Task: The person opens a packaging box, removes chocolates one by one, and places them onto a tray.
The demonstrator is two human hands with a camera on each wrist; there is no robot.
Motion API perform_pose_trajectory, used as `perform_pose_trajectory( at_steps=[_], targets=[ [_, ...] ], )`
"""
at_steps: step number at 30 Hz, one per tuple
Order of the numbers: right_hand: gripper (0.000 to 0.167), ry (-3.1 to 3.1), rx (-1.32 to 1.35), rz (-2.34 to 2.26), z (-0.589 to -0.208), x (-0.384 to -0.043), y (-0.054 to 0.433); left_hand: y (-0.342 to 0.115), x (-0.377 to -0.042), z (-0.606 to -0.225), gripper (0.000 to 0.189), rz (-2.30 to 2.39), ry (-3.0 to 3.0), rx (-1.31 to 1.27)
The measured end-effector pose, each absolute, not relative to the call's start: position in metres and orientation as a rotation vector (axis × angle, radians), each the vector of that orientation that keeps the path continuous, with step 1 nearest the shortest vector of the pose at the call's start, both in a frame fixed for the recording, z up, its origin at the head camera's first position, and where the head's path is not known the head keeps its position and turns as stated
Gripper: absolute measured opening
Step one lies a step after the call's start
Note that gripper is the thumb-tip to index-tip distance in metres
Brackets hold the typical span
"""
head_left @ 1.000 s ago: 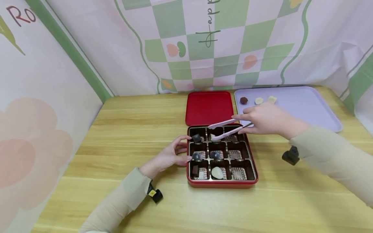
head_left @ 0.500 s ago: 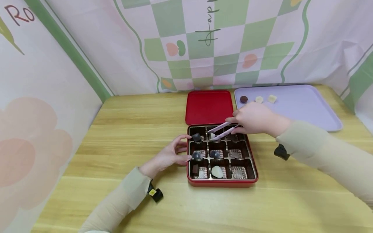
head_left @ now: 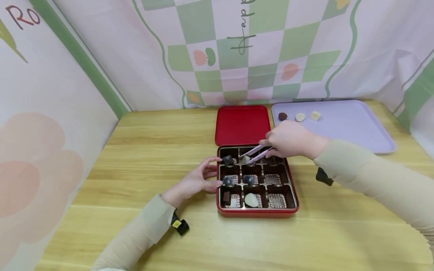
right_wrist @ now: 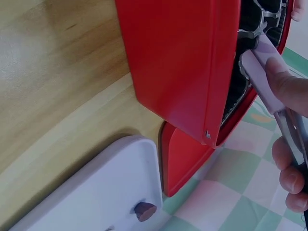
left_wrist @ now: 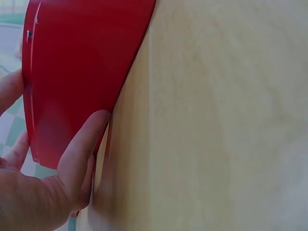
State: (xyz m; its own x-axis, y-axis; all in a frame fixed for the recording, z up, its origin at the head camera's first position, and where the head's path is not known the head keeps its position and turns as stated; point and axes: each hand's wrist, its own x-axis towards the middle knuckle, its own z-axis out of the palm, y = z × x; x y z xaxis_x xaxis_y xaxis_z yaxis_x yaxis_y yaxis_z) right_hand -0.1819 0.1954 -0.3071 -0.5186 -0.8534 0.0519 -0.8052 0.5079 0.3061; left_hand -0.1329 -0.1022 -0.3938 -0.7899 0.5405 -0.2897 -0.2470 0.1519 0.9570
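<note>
A red box (head_left: 257,213) with a dark divided insert stands on the table. My left hand (head_left: 198,182) steadies its left side, fingers and thumb touching the wall and rim; the left wrist view shows the thumb against the red wall (left_wrist: 86,72). Lilac tongs (head_left: 258,154) are held in my right hand (head_left: 293,139), thumb and fingers around the arms. Their tips reach into the back middle compartment, beside a whitish chocolate (head_left: 245,159); whether they touch it is unclear. In the right wrist view the tongs (right_wrist: 262,82) dip into the insert.
Other compartments hold a black square chocolate (head_left: 227,160), dark round ones (head_left: 248,180), a brown bar (head_left: 227,197) and a white piece (head_left: 251,200). Behind lies a red lid (head_left: 242,125). A lilac tray (head_left: 352,124) bears a brown chocolate (head_left: 282,116) and two white ones (head_left: 300,117).
My right hand has moved left and lowered the tongs farther into the back middle compartment, their arms drawing closer together. The left hand stays on the box.
</note>
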Motion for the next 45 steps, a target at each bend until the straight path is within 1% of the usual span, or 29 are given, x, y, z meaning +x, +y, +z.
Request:
perform_pose_trajectory(
  at_steps=[9, 18, 35, 41, 45],
  targets=[
    [0.035, -2.568, 1.397, -0.281, -0.312, -0.181, 0.198, -0.104, -0.134, -0.394, 0.072, 1.706, 1.841, 0.285],
    [0.037, -2.504, 1.393, -0.221, -0.324, -0.190, 0.210, -0.104, -0.135, -0.393, 0.071, 1.714, 1.837, 0.283],
    [0.037, -2.361, 1.399, -0.082, -0.335, -0.192, 0.222, -0.104, -0.135, -0.394, 0.071, 1.715, 1.833, 0.301],
    [0.038, -2.485, 1.301, 0.111, -0.342, -0.186, 0.232, -0.103, -0.133, -0.394, 0.071, 1.735, 1.825, 0.280],
    [0.042, -2.501, 1.252, 0.129, -0.348, -0.182, 0.239, -0.101, -0.133, -0.395, 0.071, 1.733, 1.822, 0.289]
  ],
)
